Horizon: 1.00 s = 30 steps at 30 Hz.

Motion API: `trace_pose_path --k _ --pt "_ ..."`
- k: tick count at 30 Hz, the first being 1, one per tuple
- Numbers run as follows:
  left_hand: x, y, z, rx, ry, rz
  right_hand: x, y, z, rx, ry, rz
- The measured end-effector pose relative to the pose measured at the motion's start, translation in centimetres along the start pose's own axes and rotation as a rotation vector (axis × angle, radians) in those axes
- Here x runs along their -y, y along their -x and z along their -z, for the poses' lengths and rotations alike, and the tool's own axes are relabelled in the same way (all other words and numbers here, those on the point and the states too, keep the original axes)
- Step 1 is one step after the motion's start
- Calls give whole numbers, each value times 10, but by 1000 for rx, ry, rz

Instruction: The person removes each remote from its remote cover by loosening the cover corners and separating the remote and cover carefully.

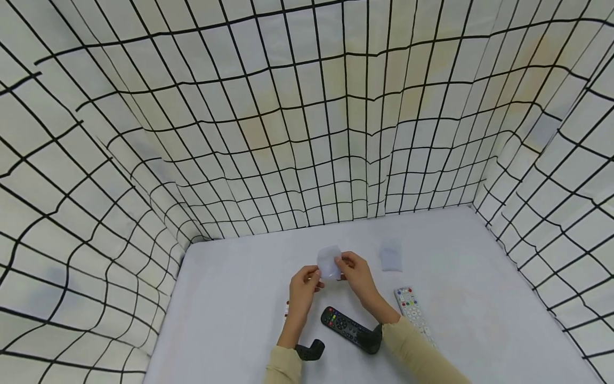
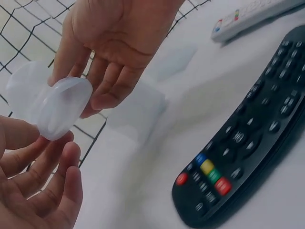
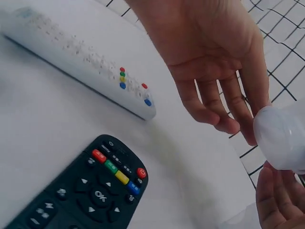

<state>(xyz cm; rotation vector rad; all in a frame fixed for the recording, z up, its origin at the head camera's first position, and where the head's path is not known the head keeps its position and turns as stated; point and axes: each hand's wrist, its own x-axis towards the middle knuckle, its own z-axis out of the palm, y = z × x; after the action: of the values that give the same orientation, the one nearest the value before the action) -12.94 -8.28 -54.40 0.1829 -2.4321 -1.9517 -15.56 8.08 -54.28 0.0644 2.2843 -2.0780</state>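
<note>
Both hands hold a small translucent plastic bag [image 1: 329,262] up over the table, its mouth spread into a rounded opening in the left wrist view. My left hand [image 1: 303,288] pinches one edge between thumb and fingers, the other fingers loosely bent. My right hand [image 1: 357,274] pinches the opposite edge with thumb and fingertips. Inside the bag [image 2: 66,107] I see no object. A black remote control [image 1: 342,322] with coloured buttons lies below the hands, partly covered by the right wrist's camera. A white remote control [image 1: 412,306] lies to the right, partly behind the right forearm.
Another flat translucent bag [image 1: 391,257] lies on the white table [image 1: 230,298], right of the hands. Part of a white thing with red marks [image 1: 287,309] shows beside the left forearm. White walls with a black grid [image 1: 307,133] enclose the table's back and sides.
</note>
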Motion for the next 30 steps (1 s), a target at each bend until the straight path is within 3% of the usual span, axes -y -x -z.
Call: trace_pose_path --k 7,13,21,26,30 --pt "9 -18 14 -107 -199 -30 -7 -18 -24 16 204 71" --pt "14 -26 14 -163 -420 -32 -15 -27 -42 -50 440 150" --pt "15 -28 11 -141 -596 20 -25 -28 -45 -33 666 214" --pt "13 -29 12 -119 -667 49 -24 -29 -46 -4 725 219" --pt "14 -29 12 -122 -735 11 -22 -29 -43 26 730 215"
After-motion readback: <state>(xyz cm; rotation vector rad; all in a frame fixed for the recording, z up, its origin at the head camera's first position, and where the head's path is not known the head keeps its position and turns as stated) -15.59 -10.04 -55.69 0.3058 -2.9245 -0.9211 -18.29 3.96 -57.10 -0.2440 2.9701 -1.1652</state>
